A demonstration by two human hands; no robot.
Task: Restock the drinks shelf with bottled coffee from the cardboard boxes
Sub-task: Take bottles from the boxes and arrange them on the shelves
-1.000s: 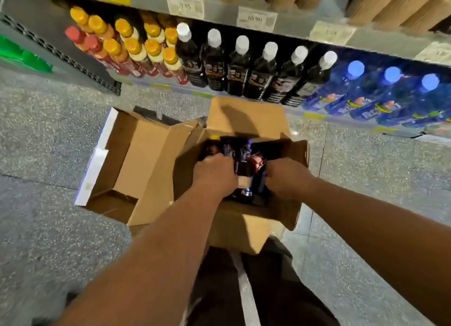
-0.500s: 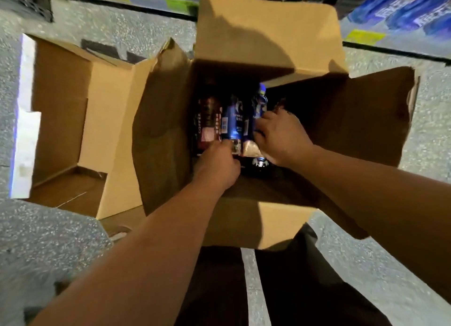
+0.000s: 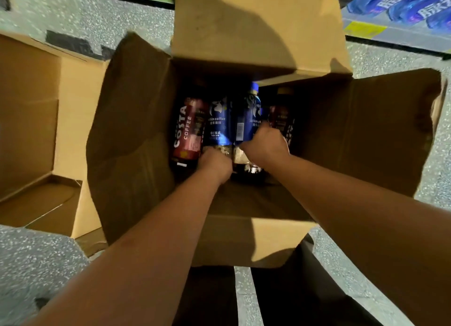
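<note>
An open cardboard box (image 3: 136, 130) stands on the floor in front of me with several coffee bottles lying inside. A dark red Costa coffee bottle (image 3: 186, 133) lies at the left, two blue coffee bottles (image 3: 219, 123) in the middle, and another dark red bottle (image 3: 283, 120) at the right. My left hand (image 3: 214, 163) curls around the base of the left blue bottle. Around the lower part of the right blue bottle (image 3: 249, 120) my right hand (image 3: 266, 144) is curled. Both arms reach down into the box.
A second open cardboard box (image 3: 36, 120) sits to the left on the speckled floor. The bottom shelf edge with blue bottles (image 3: 402, 3) runs along the top right. My dark trouser legs (image 3: 280, 299) are at the bottom.
My head has tilted down and closer, so the shelf has mostly left view. Both hands have gone deeper into the box and closed around the two blue bottles.
</note>
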